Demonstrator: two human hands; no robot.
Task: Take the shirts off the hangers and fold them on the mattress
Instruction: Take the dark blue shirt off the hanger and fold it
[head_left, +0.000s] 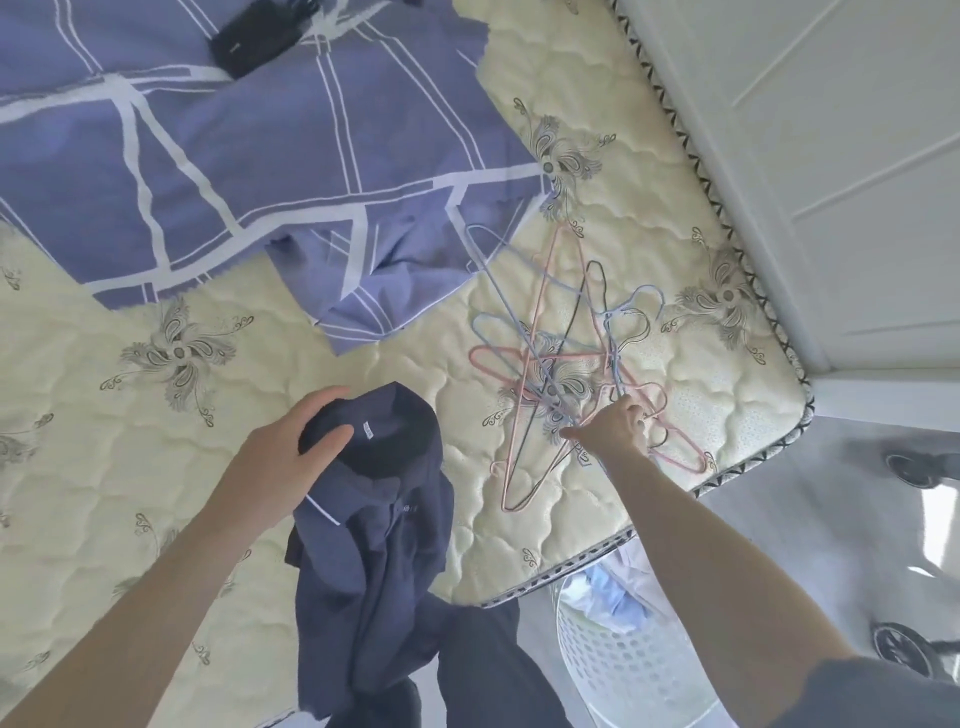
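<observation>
Curled round the dark collar of a navy blue polo shirt (384, 561), the left hand (291, 441) holds it with the thumb on the near face of the collar and the fingers behind it. A small white label shows inside the collar, just beside the thumb. The rest of the shirt hangs crumpled toward the near edge of the cream quilted mattress (130, 467), which is printed with grey flower motifs, and the hem drops past that edge.

To the right, the right hand (615, 428) reaches into a tangled heap of thin wire hangers (550, 332) in pink, pale blue and black, lying on the mattress near its right corner. Its fingers bend down among the wires and touch them, with the thumb stretched out to the left. I cannot tell whether they pinch a hanger.

Farther back and to the left, a violet-blue bedsheet with white grid lines (234, 156) lies rumpled over the mattress. A black oblong object (254, 44) rests on it at the far edge. Beside the near right edge of the mattress, a white perforated plastic basket (613, 670) stands on the grey floor (831, 519), with pale blue and white cloth (613, 587) inside. White panelled doors (831, 130) run along the far right.
</observation>
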